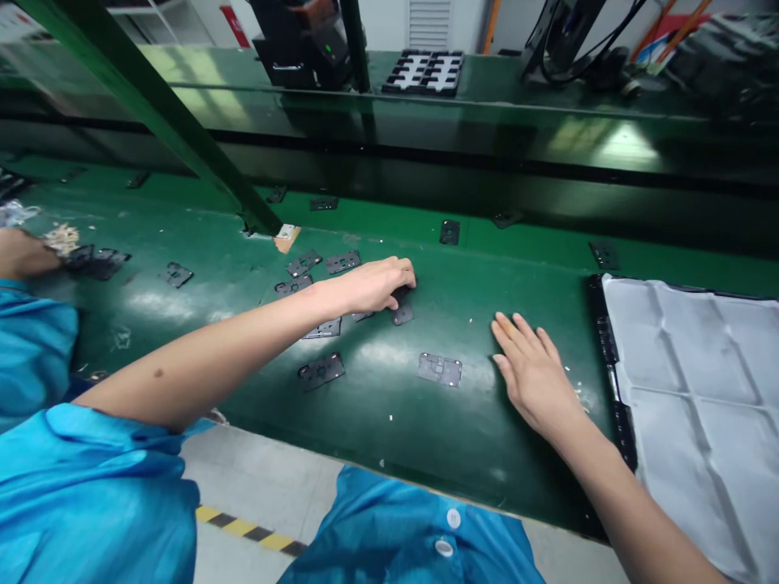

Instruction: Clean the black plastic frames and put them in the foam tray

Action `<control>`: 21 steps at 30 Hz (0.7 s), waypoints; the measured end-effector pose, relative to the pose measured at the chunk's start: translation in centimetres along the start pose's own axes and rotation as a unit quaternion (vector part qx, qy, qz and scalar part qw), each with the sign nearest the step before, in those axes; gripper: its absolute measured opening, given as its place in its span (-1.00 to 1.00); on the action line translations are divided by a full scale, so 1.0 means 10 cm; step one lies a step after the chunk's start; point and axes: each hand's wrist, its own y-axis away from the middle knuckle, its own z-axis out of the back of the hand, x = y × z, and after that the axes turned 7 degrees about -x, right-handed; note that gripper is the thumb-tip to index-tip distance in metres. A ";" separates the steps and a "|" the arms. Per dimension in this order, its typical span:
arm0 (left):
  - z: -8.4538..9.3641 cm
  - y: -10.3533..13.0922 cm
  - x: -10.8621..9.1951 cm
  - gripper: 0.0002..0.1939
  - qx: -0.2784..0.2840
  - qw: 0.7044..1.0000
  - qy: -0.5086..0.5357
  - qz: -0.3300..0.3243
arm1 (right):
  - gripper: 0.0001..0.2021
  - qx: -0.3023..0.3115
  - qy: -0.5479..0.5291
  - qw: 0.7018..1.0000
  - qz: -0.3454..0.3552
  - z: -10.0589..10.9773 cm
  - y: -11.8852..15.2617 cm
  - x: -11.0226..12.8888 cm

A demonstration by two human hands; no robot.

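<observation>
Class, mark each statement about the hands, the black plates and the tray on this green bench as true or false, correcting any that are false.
1. The left hand is nearer the cluster of black plates than the right hand is. True.
2. The right hand grips a black plate. False: it is open and holds nothing.
3. The compartmented tray lies to the right of both hands. True.
4. The striped floor tape is red and white. False: it is yellow and black.
</observation>
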 end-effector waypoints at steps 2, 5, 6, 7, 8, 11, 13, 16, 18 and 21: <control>-0.01 -0.01 0.00 -0.63 -0.009 1.000 0.014 0.005 | -0.48 -0.024 0.028 0.999 -0.029 0.04 0.14 -0.07; -0.01 -0.07 0.01 -0.67 -0.016 0.999 0.036 0.011 | -0.50 -0.048 0.058 0.996 -0.053 0.10 0.32 -0.14; 0.00 -0.09 0.02 -0.67 -0.017 0.999 0.038 0.013 | -0.50 -0.058 0.063 0.995 -0.057 0.12 0.37 -0.17; 0.00 -0.11 0.03 -0.68 -0.015 0.999 0.037 0.015 | -0.51 -0.070 0.065 0.994 -0.059 0.14 0.41 -0.19; 0.01 -0.12 0.04 -0.68 -0.013 0.999 0.036 0.018 | -0.52 -0.083 0.061 0.993 -0.058 0.15 0.44 -0.20; 0.01 -0.15 0.04 -0.70 -0.006 0.999 0.029 0.023 | -0.52 -0.127 0.028 0.990 -0.053 0.19 0.52 -0.24; 0.01 -0.14 0.03 -0.77 -0.008 1.000 0.020 0.020 | -0.53 -0.144 0.003 0.988 -0.058 0.22 0.55 -0.21; 0.03 -0.12 0.00 -0.82 -0.009 1.000 0.001 0.010 | -0.57 -0.149 -0.014 0.985 -0.081 0.27 0.60 -0.11; 0.06 -0.11 -0.02 -0.82 -0.015 1.000 -0.011 0.009 | -0.61 -0.150 -0.027 0.985 -0.087 0.31 0.62 -0.01; 0.09 -0.12 -0.02 -0.62 -0.026 0.999 -0.027 0.017 | -0.70 -0.160 -0.057 0.982 -0.089 0.34 0.65 0.13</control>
